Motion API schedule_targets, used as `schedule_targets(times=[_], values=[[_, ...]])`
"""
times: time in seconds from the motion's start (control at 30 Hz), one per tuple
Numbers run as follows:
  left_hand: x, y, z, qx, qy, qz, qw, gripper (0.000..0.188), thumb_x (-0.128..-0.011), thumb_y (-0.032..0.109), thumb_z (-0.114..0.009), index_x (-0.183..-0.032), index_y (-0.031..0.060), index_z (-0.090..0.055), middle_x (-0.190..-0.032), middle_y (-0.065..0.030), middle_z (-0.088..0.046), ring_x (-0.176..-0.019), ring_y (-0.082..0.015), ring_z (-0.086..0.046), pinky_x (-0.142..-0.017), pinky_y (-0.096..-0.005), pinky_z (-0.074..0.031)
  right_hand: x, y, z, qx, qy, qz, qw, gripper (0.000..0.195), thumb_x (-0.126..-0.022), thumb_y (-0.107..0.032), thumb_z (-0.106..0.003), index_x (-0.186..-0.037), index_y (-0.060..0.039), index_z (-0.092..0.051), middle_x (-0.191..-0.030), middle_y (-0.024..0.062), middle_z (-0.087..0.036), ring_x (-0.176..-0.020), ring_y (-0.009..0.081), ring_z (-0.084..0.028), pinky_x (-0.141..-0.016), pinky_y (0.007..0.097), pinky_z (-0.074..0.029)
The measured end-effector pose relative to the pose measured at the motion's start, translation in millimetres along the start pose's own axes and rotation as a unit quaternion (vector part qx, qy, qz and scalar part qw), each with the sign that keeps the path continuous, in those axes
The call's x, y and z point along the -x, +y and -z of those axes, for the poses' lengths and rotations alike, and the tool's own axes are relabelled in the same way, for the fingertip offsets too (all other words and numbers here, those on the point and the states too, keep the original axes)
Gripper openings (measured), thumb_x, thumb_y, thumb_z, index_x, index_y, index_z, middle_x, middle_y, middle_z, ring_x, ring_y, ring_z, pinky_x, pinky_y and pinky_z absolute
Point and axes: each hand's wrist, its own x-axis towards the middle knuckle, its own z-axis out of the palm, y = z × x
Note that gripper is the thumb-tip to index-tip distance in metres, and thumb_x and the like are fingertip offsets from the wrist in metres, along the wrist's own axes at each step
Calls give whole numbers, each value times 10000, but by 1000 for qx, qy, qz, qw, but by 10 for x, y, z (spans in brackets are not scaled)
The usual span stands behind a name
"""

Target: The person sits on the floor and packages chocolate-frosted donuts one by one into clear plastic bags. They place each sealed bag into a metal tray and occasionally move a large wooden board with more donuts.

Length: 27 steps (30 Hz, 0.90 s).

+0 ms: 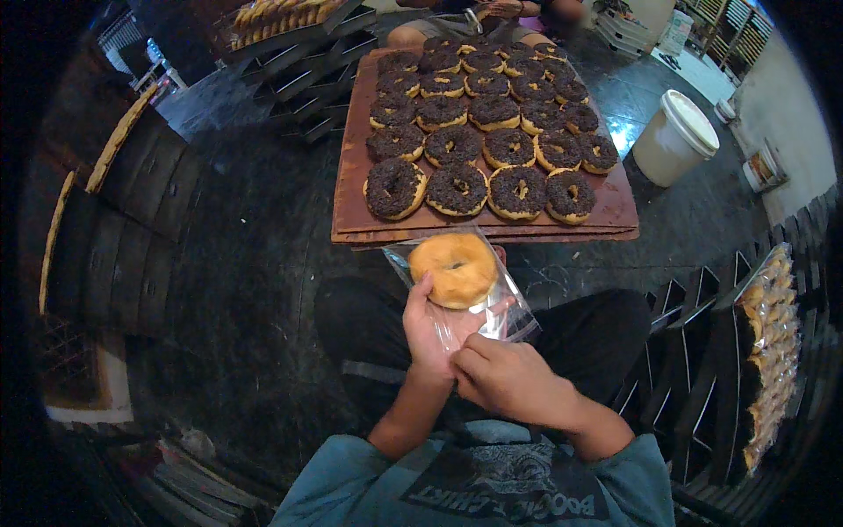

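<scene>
A doughnut (454,270) lies inside a clear plastic bag (510,303), its plain golden side facing up. My left hand (428,323) supports the bagged doughnut from below, with the thumb over its near left edge. The fingers of my right hand (504,375) pinch the near end of the bag, close to my left wrist. Just beyond my hands stands a reddish-brown board (355,224) bearing rows of doughnuts (456,188) topped with dark chocolate sprinkles.
Stacked dark trays (691,369) stand at my right, the top one holding bagged baked goods (774,356). A white lidded bucket (675,138) is right of the board. More trays (316,72) rise at the far left. Across the board sits another person (454,26).
</scene>
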Motion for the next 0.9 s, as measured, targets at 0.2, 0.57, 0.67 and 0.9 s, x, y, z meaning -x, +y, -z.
schedule_targets(times=[0.2, 0.57, 0.67, 0.9], values=[[93, 433, 190, 174, -71, 202, 961, 712, -873, 435, -418, -1414, 19, -215, -1471, -217, -196, -1359, -425, -146, -978, -754, -40, 696, 431, 699, -75, -168, -47, 982, 192, -885, -187, -490, -886, -14, -574, -894, 109, -602, -777, 274, -596, -685, 388, -486], [271, 245, 49, 157, -138, 271, 939, 791, -846, 545, -442, -1429, 72, -193, -1470, -197, -209, -1322, -405, -258, -990, -715, -157, 114, 193, 349, 115, 301, 131, 937, 277, -704, -95, -723, -964, -43, -643, -1060, 140, -591, -982, 302, -569, -848, 400, -463], [237, 76, 142, -160, 3, 81, 984, 692, -886, 542, -407, -1385, 74, -302, -1402, -158, -337, -1248, -329, -381, -1001, -551, -291, 218, 193, 330, -126, 399, 70, 905, 102, -793, -27, -647, -886, -7, -610, -1038, 155, -601, -915, 259, -610, -827, 356, -487], [20, -468, 423, -517, -15, 4, 856, 41, -835, 8, -591, -873, -5, -591, -933, -84, -611, -830, -131, -562, -757, -276, -471, 967, 872, -191, -510, 474, -199, 690, 29, -882, -2, -536, -868, -16, -515, -937, 102, -585, -827, 158, -597, -730, 250, -479]])
